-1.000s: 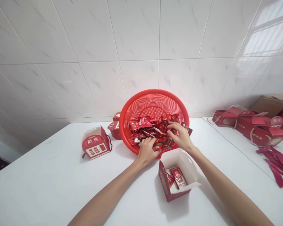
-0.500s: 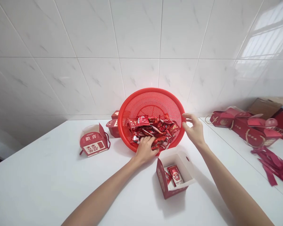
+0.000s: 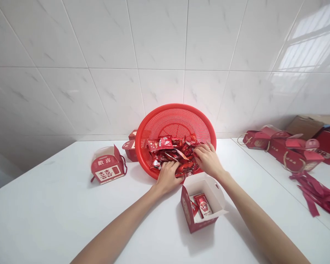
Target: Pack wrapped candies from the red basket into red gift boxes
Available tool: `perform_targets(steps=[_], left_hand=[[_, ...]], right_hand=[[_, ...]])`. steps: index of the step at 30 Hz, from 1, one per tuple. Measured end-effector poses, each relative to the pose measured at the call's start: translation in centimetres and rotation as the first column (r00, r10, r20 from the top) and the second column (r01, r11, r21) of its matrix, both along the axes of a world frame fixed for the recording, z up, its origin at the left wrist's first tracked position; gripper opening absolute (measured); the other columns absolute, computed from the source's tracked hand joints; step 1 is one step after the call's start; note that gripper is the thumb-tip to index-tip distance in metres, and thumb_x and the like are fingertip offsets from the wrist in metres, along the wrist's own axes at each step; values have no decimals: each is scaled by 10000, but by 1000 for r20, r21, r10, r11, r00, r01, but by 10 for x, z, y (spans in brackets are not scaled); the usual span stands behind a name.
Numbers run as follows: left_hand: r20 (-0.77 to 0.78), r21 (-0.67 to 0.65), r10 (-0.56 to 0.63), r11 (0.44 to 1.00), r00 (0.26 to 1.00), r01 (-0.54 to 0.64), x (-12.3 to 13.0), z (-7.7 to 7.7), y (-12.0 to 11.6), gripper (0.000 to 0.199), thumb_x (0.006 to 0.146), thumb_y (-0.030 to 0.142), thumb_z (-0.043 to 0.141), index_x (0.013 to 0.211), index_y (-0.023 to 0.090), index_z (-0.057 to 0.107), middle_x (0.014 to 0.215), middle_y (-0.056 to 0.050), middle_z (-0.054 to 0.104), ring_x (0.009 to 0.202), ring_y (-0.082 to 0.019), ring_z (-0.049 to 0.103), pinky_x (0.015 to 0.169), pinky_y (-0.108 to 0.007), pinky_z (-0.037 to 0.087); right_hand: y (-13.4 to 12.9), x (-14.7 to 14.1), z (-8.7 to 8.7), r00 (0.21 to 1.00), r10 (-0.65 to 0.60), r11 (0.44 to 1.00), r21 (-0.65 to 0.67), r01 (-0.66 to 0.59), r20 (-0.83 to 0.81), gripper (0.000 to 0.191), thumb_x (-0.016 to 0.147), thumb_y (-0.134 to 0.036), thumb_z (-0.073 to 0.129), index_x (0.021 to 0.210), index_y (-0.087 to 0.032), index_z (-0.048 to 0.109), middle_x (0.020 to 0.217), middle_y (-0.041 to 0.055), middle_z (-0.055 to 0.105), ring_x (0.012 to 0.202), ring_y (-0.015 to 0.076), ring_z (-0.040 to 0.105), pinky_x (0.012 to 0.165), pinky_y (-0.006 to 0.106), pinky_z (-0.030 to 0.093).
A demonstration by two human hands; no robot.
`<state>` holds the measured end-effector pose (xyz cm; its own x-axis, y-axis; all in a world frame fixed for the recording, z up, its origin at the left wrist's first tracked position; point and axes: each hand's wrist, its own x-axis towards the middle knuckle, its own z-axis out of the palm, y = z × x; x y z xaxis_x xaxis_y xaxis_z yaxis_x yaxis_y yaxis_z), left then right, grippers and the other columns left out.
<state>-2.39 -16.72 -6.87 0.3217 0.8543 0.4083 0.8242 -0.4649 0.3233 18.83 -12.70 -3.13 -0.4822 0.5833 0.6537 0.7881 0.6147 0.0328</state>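
Observation:
A round red plastic basket (image 3: 176,107) leans tilted against the wall, its lower part full of small red wrapped packets (image 3: 165,143). My left hand (image 3: 169,176) lies curled over the basket's front rim, fingertips against the packets. Inside the basket's right side, my right hand (image 3: 209,158) has its fingers bent and closed on a small red packet, partly hidden by the hand. Just in front of the basket stands an open red gift box (image 3: 187,209) with white inside walls. A red packet with a pale print (image 3: 202,206) and another red one lie in it.
On the left stands a red gift box with a cord handle (image 3: 108,167); another red box (image 3: 130,149) is partly behind the basket. Several red boxes (image 3: 286,148), a brown carton (image 3: 304,126) and dark red ribbons (image 3: 319,190) lie at right. White tiled wall (image 3: 162,36) behind.
My right hand has moved from the basket's right rim inward and left, onto the packets. My left hand stays at the front rim. The view has shifted slightly.

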Motion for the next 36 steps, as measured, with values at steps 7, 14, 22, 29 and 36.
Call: perform_targets(steps=[7, 14, 22, 29, 36], left_hand=[[-50, -2, -23, 1000, 999, 22, 5, 3, -4, 242, 812, 306, 688, 1022, 188, 671, 1021, -108, 706, 992, -299, 626, 898, -411, 419], [-64, -1, -37, 999, 997, 37, 6, 3, -3, 236, 813, 296, 695, 1012, 172, 669, 1034, -117, 707, 1006, -300, 631, 906, -412, 419], [-10, 8, -51, 999, 999, 51, 4, -1, -3, 249, 806, 295, 697, 1028, 186, 665, 1045, -110, 708, 1010, -296, 635, 895, -406, 423], [3, -23, -53, 998, 999, 53, 2, 0, -3, 283, 795, 279, 694, 1062, 189, 663, 1077, -113, 703, 1038, -299, 628, 912, -411, 421], [16, -10, -65, 998, 998, 65, 2, -1, -4, 283, 810, 288, 685, 1077, 198, 664, 1073, -107, 704, 1043, -295, 623, 930, -412, 416]], right_hand=[[5, 1, -11, 989, -144, 978, -149, 147, 33, 520, 849, -177, 572, 1368, -191, 558, 1268, 172, 693, 1255, 369, 523, 1018, 519, 380], [8, 3, -9, 973, -137, 958, -274, 82, -188, 360, 777, -182, 646, 1131, -218, 702, 1080, 125, 751, 1078, 329, 620, 1009, 536, 398], [1, -7, 7, 724, -52, 888, -363, -282, -688, 206, 716, -297, 718, 903, -212, 723, 946, 60, 763, 890, 250, 688, 849, 419, 532], [-9, -15, 22, 518, -55, 841, -320, -437, -853, 252, 681, -405, 784, 742, -213, 631, 758, 19, 695, 709, 190, 650, 690, 339, 547], [-12, -3, 32, 465, -62, 836, -300, -459, -883, 384, 652, -415, 840, 725, -224, 515, 716, -10, 622, 656, 159, 585, 604, 299, 506]])
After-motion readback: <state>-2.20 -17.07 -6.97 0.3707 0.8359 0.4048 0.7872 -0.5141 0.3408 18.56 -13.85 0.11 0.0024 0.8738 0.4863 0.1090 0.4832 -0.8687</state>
